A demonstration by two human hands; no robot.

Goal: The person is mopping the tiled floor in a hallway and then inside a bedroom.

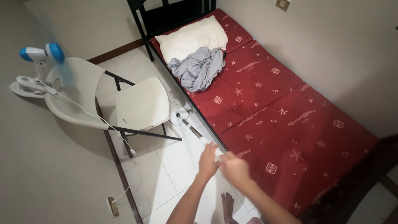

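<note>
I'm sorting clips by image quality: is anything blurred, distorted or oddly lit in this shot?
Head view: both hands, left hand and right hand, are motion-smeared on the mop handle; the blue fan blades blur to a haze; wide-lens distortion bows the walls; lighting is soft and even, with a faint shadow under the folding chair.

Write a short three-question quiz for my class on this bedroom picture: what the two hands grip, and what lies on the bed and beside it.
1. True or false: both the left hand and the right hand grip the mop handle.
2. What lies on the red mattress just below the white pillow?
A. a folded towel
B. a crumpled grey cloth
C. a book
3. Fill in: the mop head rests on the tiled floor between the bed and the white folding ____.

Key
1. True.
2. B, the crumpled grey cloth.
3. chair.
</note>
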